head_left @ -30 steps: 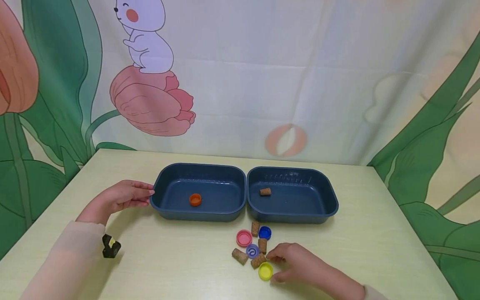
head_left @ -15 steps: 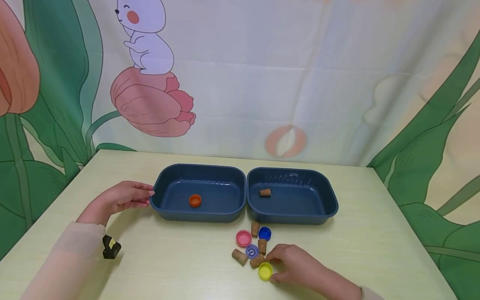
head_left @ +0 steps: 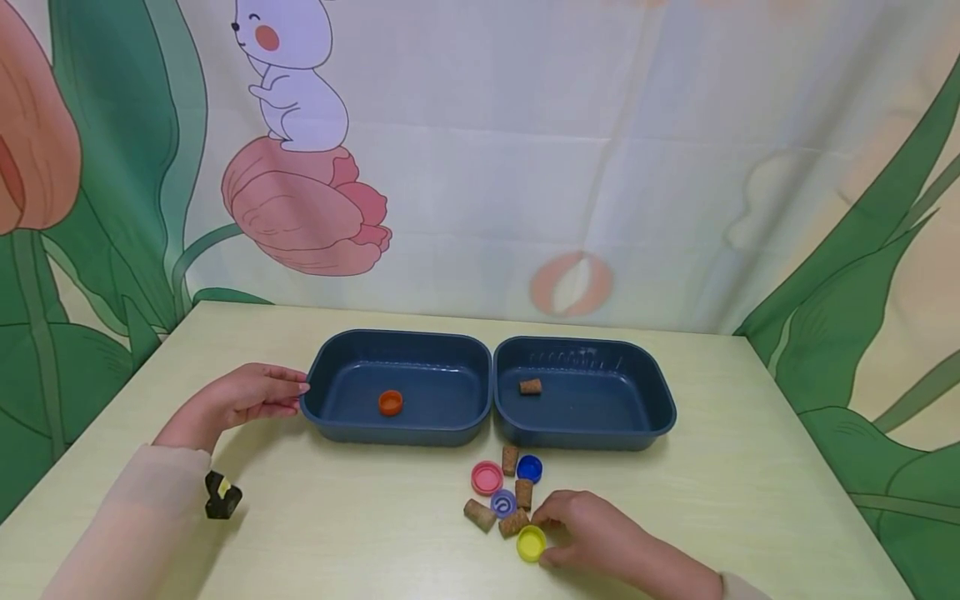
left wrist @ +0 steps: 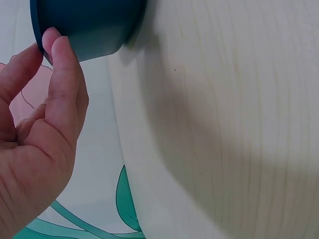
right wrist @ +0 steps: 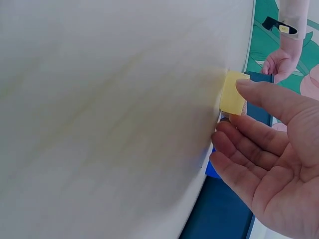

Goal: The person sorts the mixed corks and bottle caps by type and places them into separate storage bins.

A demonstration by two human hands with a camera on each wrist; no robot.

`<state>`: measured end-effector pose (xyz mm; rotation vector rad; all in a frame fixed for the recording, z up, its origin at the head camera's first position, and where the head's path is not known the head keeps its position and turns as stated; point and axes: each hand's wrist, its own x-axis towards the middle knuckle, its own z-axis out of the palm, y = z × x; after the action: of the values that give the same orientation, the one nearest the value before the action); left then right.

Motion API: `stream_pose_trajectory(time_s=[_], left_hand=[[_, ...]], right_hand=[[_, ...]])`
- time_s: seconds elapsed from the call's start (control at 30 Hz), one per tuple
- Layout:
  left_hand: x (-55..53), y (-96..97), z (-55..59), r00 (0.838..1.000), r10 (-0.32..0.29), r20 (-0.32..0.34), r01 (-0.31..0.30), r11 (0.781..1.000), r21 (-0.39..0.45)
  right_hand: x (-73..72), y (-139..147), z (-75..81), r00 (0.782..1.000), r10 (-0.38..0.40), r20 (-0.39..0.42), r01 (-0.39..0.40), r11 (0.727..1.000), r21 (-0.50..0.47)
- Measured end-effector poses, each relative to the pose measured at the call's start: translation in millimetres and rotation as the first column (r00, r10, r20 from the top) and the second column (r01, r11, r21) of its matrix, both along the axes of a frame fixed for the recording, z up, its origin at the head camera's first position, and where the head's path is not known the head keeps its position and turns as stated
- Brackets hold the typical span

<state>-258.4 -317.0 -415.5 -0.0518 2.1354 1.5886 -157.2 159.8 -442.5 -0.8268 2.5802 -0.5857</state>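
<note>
My left hand [head_left: 251, 393] holds the left end of a dark blue tray [head_left: 397, 435], thumb at its rim and fingers against the outer wall. An orange bottle cap [head_left: 390, 402] lies inside that tray. At the front, my right hand [head_left: 592, 533] pinches a yellow bottle cap [head_left: 531, 543] between thumb and index finger; the cap rests on the table. In the right wrist view the thumb presses the side of the yellow cap [right wrist: 233, 93], and the other fingers curl loosely. Beside it lie several corks [head_left: 513, 523], a purple cap [head_left: 503, 503], a pink cap [head_left: 487, 477] and a blue cap [head_left: 529, 468].
A second dark blue tray [head_left: 585, 437] stands right of the first, nearly touching it, with one cork [head_left: 530, 387] inside. Behind the pale wooden table [head_left: 360, 525] hangs a printed curtain [head_left: 480, 167]. A black band piece [head_left: 222, 495] shows at the left sleeve.
My right thumb and index finger have closed in slightly on the yellow cap. The left hand stays at the tray. The head view has tilted up a little.
</note>
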Motion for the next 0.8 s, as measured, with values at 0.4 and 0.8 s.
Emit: stream_pose_trajectory(time_s=[0.4, 0.8], left_hand=[[-0.1, 0.0, -0.5, 1.000, 0.003, 0.006, -0.003, 1.000, 0.009], [-0.5, -1.0, -2.3, 1.000, 0.004, 0.006, -0.004, 1.000, 0.008]], right_hand=[[-2.0, 4, 6.1, 0.999, -0.018, 0.045, 0.020, 0.999, -0.047], [-13.1, 13, 28.5, 0.998, -0.035, 0.046, 0.040, 0.992, -0.119]])
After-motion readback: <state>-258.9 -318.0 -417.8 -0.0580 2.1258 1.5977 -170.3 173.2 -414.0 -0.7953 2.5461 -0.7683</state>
